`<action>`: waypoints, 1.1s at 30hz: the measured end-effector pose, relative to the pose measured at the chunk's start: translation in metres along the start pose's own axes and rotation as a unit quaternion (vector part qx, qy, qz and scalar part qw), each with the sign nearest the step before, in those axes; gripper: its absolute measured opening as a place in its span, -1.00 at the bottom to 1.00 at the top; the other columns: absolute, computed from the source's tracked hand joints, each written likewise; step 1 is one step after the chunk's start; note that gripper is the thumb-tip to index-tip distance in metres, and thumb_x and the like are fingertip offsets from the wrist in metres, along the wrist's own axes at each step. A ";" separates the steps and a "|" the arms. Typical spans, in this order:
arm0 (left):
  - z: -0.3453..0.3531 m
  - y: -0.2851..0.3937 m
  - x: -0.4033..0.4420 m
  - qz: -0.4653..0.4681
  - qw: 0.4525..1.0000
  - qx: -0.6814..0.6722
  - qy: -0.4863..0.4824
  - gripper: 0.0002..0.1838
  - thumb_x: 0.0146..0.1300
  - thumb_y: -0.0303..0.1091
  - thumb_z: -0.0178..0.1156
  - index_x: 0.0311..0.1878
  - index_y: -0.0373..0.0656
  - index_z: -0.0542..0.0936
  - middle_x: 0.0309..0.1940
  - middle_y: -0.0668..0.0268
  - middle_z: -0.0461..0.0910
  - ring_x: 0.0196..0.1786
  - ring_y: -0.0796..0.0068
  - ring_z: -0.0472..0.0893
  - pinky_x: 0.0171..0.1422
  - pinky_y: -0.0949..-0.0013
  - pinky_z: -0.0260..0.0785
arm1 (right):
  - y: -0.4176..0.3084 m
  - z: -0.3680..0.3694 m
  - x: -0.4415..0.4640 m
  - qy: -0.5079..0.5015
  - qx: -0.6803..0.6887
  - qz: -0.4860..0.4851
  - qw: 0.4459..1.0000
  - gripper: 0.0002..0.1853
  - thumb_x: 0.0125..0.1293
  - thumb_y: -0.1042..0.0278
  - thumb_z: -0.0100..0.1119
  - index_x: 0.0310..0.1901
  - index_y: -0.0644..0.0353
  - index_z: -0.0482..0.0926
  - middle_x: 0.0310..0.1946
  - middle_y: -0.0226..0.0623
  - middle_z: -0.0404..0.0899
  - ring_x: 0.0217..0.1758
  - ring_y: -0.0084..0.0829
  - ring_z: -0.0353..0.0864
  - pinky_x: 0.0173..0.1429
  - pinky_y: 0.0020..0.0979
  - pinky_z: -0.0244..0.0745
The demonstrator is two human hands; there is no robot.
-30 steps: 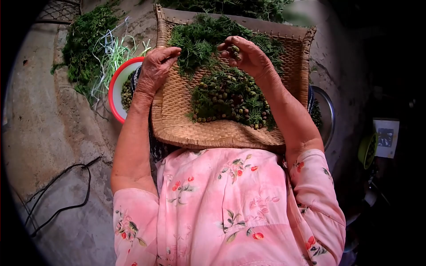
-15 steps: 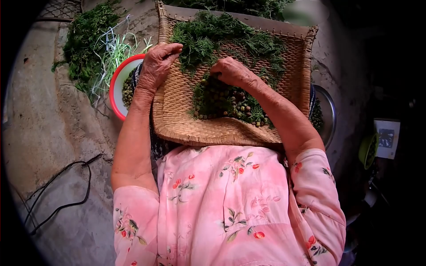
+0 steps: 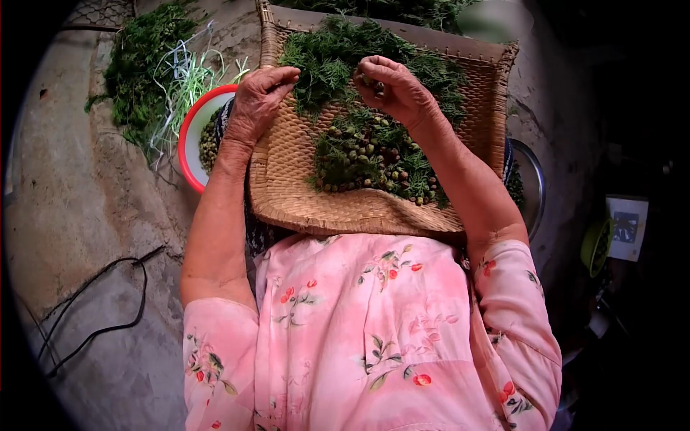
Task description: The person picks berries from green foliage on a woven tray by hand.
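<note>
A red-rimmed bowl (image 3: 183, 140) is set close beside the woven tray (image 3: 287, 158), apparently for easy reach. The left hand (image 3: 253, 104) is rested at the tray's left rim, perhaps to steady it; whether anything is pinched there cannot be told. Green sprigs (image 3: 323, 65) are spread across the far end, seemingly to leave the cone heap (image 3: 370, 147) accessible nearer the body. Above the tray, small cones (image 3: 375, 85) are grasped in the curled right hand (image 3: 406, 93).
</note>
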State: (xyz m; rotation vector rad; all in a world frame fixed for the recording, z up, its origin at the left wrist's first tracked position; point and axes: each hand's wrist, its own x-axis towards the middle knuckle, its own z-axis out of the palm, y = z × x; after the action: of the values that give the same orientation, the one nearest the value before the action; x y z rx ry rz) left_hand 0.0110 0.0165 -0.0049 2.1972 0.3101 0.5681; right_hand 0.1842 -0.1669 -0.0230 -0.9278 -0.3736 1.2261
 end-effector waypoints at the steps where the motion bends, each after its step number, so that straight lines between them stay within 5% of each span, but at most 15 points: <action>1: -0.001 0.000 0.000 0.005 1.000 0.007 0.001 -0.81 0.12 -0.48 0.24 -0.16 -0.19 0.63 -0.30 0.26 0.64 -0.24 0.46 0.61 -0.12 0.44 0.47 | 0.003 0.001 0.000 -0.023 -0.015 0.010 1.000 -0.81 0.26 0.24 0.20 -0.23 0.16 0.52 -0.47 -0.44 0.47 -0.59 -0.69 0.32 -0.62 -0.61 0.15; 4: -0.001 0.002 0.000 0.000 1.000 0.002 -0.002 -0.81 0.12 -0.47 0.24 -0.16 -0.20 0.63 -0.28 0.25 0.64 -0.23 0.43 0.61 -0.10 0.44 0.46 | 0.007 0.026 -0.007 0.054 -0.284 0.083 0.954 -0.84 0.19 0.33 0.26 -0.24 0.19 0.59 -0.59 -0.47 0.46 -0.60 -0.73 0.35 -0.62 -0.62 0.22; 5: -0.001 0.002 0.000 0.003 1.000 0.005 -0.004 -0.81 0.12 -0.47 0.24 -0.16 -0.20 0.63 -0.28 0.24 0.65 -0.23 0.42 0.61 -0.10 0.44 0.46 | 0.014 0.030 -0.006 0.047 -0.396 0.071 0.914 -0.78 0.14 0.29 0.27 -0.20 0.18 0.63 -0.40 -0.33 0.63 -0.51 -0.51 0.52 -0.42 -0.42 0.46; 7: -0.001 0.000 0.000 0.002 1.000 0.006 -0.002 -0.81 0.12 -0.47 0.24 -0.16 -0.20 0.63 -0.27 0.24 0.65 -0.22 0.42 0.61 -0.09 0.43 0.46 | 0.040 0.020 0.000 -0.027 -0.578 -0.073 0.812 -0.79 0.07 0.32 0.28 -0.23 0.16 0.64 -0.34 -0.20 0.64 -0.40 -0.32 0.60 -0.27 -0.31 0.50; 8: -0.001 0.000 0.000 0.002 1.000 0.006 -0.001 -0.80 0.12 -0.47 0.24 -0.16 -0.20 0.63 -0.27 0.24 0.65 -0.22 0.42 0.61 -0.09 0.43 0.46 | 0.047 0.022 0.001 -0.039 -0.631 -0.105 0.768 -0.76 0.01 0.36 0.26 -0.22 0.14 0.64 -0.36 -0.10 0.61 -0.31 -0.16 0.60 -0.19 -0.24 0.50; 11: -0.001 0.000 0.000 0.000 1.000 0.002 -0.001 -0.80 0.12 -0.46 0.24 -0.15 -0.20 0.63 -0.27 0.24 0.65 -0.22 0.42 0.61 -0.09 0.43 0.46 | 0.059 0.031 -0.005 -0.056 -0.727 -0.123 0.673 -0.84 0.04 0.47 0.09 -0.31 0.17 0.59 -0.36 -0.13 0.55 -0.21 -0.08 0.57 -0.20 -0.15 0.49; 14: -0.001 0.001 0.000 0.000 1.000 0.006 -0.002 -0.81 0.12 -0.46 0.24 -0.16 -0.20 0.63 -0.27 0.25 0.65 -0.22 0.42 0.61 -0.09 0.43 0.46 | 0.063 0.035 -0.008 -0.065 -0.746 -0.070 0.659 -0.85 0.04 0.52 0.03 -0.34 0.18 0.55 -0.33 -0.13 0.54 -0.20 -0.07 0.56 -0.20 -0.12 0.48; 21: 0.000 0.000 0.000 -0.008 1.000 0.004 -0.002 -0.82 0.13 -0.46 0.23 -0.16 -0.20 0.63 -0.29 0.24 0.64 -0.22 0.43 0.61 -0.10 0.42 0.46 | 0.060 0.028 -0.004 -0.088 -0.728 -0.056 0.677 -0.83 0.02 0.50 0.07 -0.29 0.19 0.55 -0.38 -0.16 0.56 -0.22 -0.14 0.58 -0.19 -0.15 0.47; 23: -0.001 0.003 -0.001 -0.019 1.000 -0.002 -0.001 -0.82 0.13 -0.47 0.23 -0.17 -0.21 0.63 -0.30 0.23 0.64 -0.22 0.42 0.61 -0.10 0.42 0.46 | 0.054 0.019 0.000 -0.061 -0.537 -0.025 0.841 -0.83 0.06 0.47 0.14 -0.26 0.19 0.56 -0.47 -0.30 0.55 -0.37 -0.35 0.58 -0.33 -0.29 0.47; 24: -0.002 0.002 0.000 -0.016 1.000 -0.001 -0.001 -0.82 0.13 -0.47 0.23 -0.17 -0.21 0.63 -0.30 0.23 0.64 -0.22 0.42 0.61 -0.10 0.42 0.46 | 0.036 0.026 -0.003 -0.005 -0.381 0.136 0.915 -0.80 0.08 0.44 0.20 -0.22 0.22 0.55 -0.53 -0.40 0.50 -0.50 -0.55 0.49 -0.50 -0.46 0.37; 25: -0.002 0.002 0.000 -0.029 1.000 -0.003 -0.010 -0.80 0.14 -0.48 0.22 -0.14 -0.21 0.62 -0.25 0.24 0.64 -0.17 0.45 0.60 -0.05 0.45 0.44 | 0.034 0.013 0.001 -0.031 -0.232 0.138 0.962 -0.78 0.10 0.46 0.18 -0.18 0.27 0.50 -0.52 -0.39 0.47 -0.58 -0.61 0.41 -0.60 -0.58 0.25; 28: -0.003 0.007 0.000 -0.034 0.999 0.000 -0.017 -0.79 0.15 -0.48 0.23 -0.12 -0.21 0.62 -0.22 0.25 0.63 -0.14 0.47 0.60 -0.02 0.48 0.43 | 0.018 0.009 -0.001 -0.020 -0.012 0.084 0.996 -0.71 0.11 0.47 0.14 -0.11 0.29 0.41 -0.48 -0.32 0.46 -0.54 -0.57 0.42 -0.61 -0.57 0.24; 33: -0.002 0.009 0.000 -0.018 1.000 -0.013 0.003 -0.82 0.12 -0.50 0.22 -0.18 -0.19 0.63 -0.34 0.25 0.62 -0.25 0.39 0.58 -0.10 0.40 0.42 | 0.000 0.013 -0.006 -0.028 0.085 0.032 0.995 -0.81 0.22 0.43 0.12 -0.13 0.22 0.45 -0.39 -0.29 0.54 -0.42 -0.48 0.60 -0.61 -0.55 0.42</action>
State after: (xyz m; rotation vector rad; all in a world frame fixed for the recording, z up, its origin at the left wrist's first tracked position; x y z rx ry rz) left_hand 0.0105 0.0121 0.0032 2.1605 0.3421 0.5550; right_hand 0.1729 -0.1668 -0.0143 -0.7651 -0.2819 1.3228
